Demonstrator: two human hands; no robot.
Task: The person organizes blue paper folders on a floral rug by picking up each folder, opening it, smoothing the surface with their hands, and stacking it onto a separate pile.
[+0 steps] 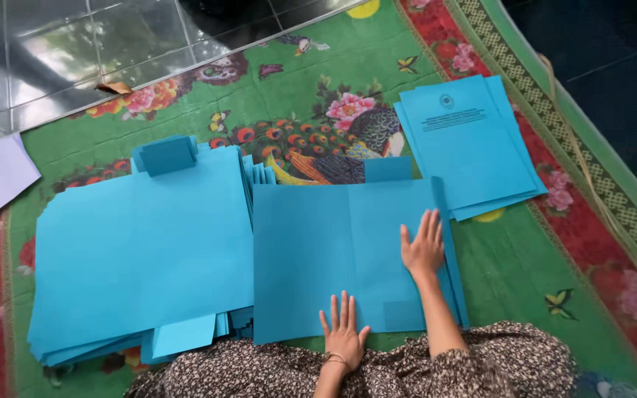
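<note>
Blue sheet point(340, 258) lies on the mat point(525, 273); our left hand point(344, 335) and right hand point(423, 247) press it flat, fingers spread, grasping nothing.

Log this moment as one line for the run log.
left hand: flat on blue sheet | right hand: pressing sheet's right edge | blue stack: beside, left

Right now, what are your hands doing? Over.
Left hand and right hand flat on blue sheet. Blue stacks beside it. Nothing blocking.
</note>
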